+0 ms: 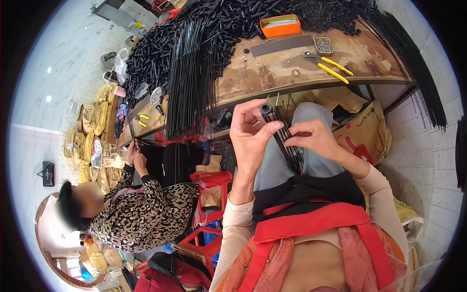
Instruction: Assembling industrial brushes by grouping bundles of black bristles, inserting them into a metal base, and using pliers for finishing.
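Upright over my lap stands what looks like a folded black umbrella frame [287,144], thin ribs bunched below a round hub [267,110]. My left hand [248,134] is closed around its upper end, thumb against the side just below the hub. From the other side my right hand [316,139] pinches the ribs a little lower, with thumb and forefinger together. Two thin light rod ends stick up beside the hub. The frame's lower end is lost between my knees.
A wooden workbench [311,63] ahead carries heaped black plastic tubes [155,53], bundled black rods [187,82], yellow-handled pliers [335,68], an orange box [280,26] and a small tray of metal bits [323,45]. A co-worker [146,214] sits at my left, handling black rods.
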Demonstrator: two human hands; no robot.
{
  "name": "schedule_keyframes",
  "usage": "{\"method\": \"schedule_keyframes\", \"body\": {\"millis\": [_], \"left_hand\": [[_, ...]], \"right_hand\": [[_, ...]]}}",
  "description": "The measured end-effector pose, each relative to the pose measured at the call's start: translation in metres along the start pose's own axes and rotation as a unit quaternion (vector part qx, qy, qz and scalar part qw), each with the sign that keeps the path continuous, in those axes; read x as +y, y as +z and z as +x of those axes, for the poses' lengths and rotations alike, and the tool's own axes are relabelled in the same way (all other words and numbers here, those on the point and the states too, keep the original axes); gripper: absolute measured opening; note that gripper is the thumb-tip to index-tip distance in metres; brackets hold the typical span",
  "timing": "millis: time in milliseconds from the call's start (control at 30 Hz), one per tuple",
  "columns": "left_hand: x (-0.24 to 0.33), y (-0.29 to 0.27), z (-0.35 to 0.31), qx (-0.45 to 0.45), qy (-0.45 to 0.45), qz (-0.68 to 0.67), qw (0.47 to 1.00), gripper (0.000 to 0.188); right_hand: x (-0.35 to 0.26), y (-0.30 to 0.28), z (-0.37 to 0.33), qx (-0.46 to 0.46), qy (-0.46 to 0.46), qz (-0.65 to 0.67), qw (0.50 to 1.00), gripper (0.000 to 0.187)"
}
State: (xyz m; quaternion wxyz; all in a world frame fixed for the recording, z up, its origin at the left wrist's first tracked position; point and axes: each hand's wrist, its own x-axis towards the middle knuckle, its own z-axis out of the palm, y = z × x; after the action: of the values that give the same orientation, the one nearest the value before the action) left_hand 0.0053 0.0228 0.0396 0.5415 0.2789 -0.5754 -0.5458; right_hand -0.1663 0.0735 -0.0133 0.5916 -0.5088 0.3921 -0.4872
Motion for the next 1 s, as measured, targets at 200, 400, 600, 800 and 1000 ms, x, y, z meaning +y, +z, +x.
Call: {"method": "schedule_keyframes", "body": {"millis": [200, 400, 600, 800, 1000], "left_hand": [[0.002, -0.005, 0.004, -0.028, 0.022, 0.047, 0.998, 0.047], [0.005, -0.005, -0.005, -0.019, -0.022, 0.008, 1.000, 0.033], [0.003, 0.003, -0.007, -0.016, -0.002, -0.009, 1.000, 0.036], [0.000, 0.012, -0.007, -0.005, -0.004, 0.056, 0.998, 0.033], [-0.006, 0.018, 0.010, 0.009, 0.008, 0.022, 1.000, 0.029]], "right_hand": [[0.005, 0.016, -0.004, 0.074, -0.075, -0.079, 0.991, 0.012], [0.004, 0.026, -0.004, 0.110, -0.061, -0.095, 0.988, 0.012], [0.011, 0.032, 0.006, 0.124, -0.030, -0.075, 0.989, 0.013], [0.009, 0.036, 0.011, 0.133, -0.051, -0.116, 0.983, 0.015], [0.007, -0.001, 0.014, 0.090, -0.194, -0.402, 0.890, 0.027]]}}
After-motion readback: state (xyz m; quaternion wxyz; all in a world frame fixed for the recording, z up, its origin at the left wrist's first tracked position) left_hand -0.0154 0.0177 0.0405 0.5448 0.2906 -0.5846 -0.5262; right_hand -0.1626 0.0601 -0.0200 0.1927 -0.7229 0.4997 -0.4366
